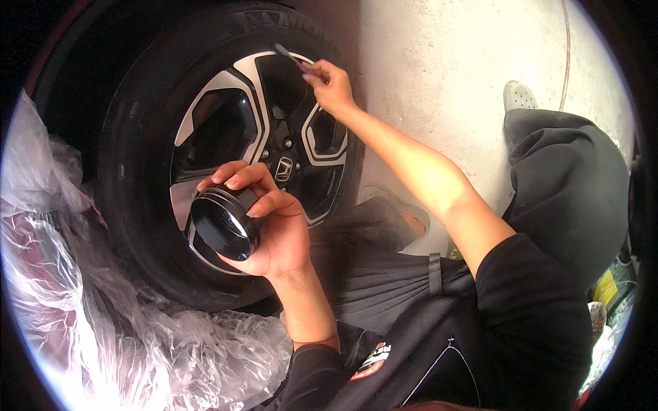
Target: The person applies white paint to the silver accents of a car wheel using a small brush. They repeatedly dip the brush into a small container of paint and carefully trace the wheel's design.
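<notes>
A car wheel with a silver and black alloy rim (pixel 257 109) and a black tire (pixel 130 171) stands in front of me. My left hand (pixel 281 233) wraps round a round, glossy black pot-like thing (pixel 223 226), held in front of the lower left of the rim. Whether it has an opening or contents does not show. Pinched in the fingers of my right hand (pixel 332 88) is a small thin brush (pixel 283 52) with a purple handle and a greyish tip. That tip is at the rim's upper edge, beside the tire; contact cannot be made out.
Crumpled clear plastic sheeting (pixel 137 349) lies along the left and below the tire. Pale concrete floor (pixel 445 68) spreads to the right, with a thin reddish cord (pixel 566 61) on it. My bent leg (pixel 569 185) and a grey clog (pixel 519 96) are at the right.
</notes>
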### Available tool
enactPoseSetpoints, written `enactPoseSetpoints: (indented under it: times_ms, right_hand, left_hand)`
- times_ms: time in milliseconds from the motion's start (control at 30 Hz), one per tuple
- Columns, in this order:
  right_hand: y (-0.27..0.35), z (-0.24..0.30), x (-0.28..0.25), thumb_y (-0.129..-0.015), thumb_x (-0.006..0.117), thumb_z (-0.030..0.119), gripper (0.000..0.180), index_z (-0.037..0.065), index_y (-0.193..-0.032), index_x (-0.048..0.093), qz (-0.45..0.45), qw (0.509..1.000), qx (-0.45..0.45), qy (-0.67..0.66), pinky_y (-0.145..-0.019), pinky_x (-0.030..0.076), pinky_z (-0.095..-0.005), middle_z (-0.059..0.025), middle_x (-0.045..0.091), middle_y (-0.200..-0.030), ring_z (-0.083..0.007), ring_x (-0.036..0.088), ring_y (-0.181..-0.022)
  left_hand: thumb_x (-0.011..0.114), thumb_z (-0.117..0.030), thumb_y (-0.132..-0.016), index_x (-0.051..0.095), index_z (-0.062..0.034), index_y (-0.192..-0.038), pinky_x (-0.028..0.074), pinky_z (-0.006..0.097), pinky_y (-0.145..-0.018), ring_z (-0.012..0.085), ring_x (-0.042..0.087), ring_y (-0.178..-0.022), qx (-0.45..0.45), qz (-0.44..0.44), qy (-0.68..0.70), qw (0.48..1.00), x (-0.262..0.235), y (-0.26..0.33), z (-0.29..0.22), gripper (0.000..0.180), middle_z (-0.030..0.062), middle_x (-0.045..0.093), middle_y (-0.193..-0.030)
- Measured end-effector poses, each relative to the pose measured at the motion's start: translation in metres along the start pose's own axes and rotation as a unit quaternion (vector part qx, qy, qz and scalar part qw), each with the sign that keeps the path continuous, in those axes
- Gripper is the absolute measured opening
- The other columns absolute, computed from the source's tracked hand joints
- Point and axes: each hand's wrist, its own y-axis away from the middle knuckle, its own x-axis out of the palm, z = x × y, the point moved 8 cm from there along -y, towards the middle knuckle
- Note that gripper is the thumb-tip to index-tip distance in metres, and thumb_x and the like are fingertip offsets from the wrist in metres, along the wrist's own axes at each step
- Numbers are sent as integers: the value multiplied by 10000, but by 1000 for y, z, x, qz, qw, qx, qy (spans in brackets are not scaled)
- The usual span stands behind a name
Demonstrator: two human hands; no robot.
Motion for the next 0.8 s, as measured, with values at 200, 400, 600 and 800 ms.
enactPoseSetpoints:
  times_ms: [200,400,600,800]
  right_hand:
    - [-33,26,-4,-923,689,50,173,38,-1093,723,45,994,-88,-49,-847,529,-283,-106,767,-1086,-108,695,-948]
    - [-33,9,-23,-921,688,75,195,89,-1106,748,63,991,-94,67,-881,545,-311,-87,762,-1106,-161,722,-1026]
    - [-29,58,15,-931,629,-14,196,28,-1089,738,76,981,-164,66,-871,559,-271,-86,767,-1073,-152,736,-951]
    - [-37,49,-25,-883,675,-17,190,64,-1022,776,13,970,-196,142,-790,561,-282,-63,763,-965,-177,737,-867]
  left_hand:
    - [792,-142,-793,656,-157,-1126,602,295,-741,131,575,-1083,-18,45,12,999,5,8,-6,360,-18,585,-1160]
    - [814,-181,-794,649,-169,-1155,602,299,-743,132,574,-1083,-14,27,24,999,-1,0,-8,397,-22,576,-1174]
    - [800,-195,-804,642,-181,-1164,595,307,-720,129,567,-1090,-18,34,12,999,4,8,-1,394,-26,574,-1166]
    - [626,-197,-953,645,-95,-1088,606,305,-702,142,596,-1050,-12,0,3,1000,5,6,9,170,20,597,-1109]
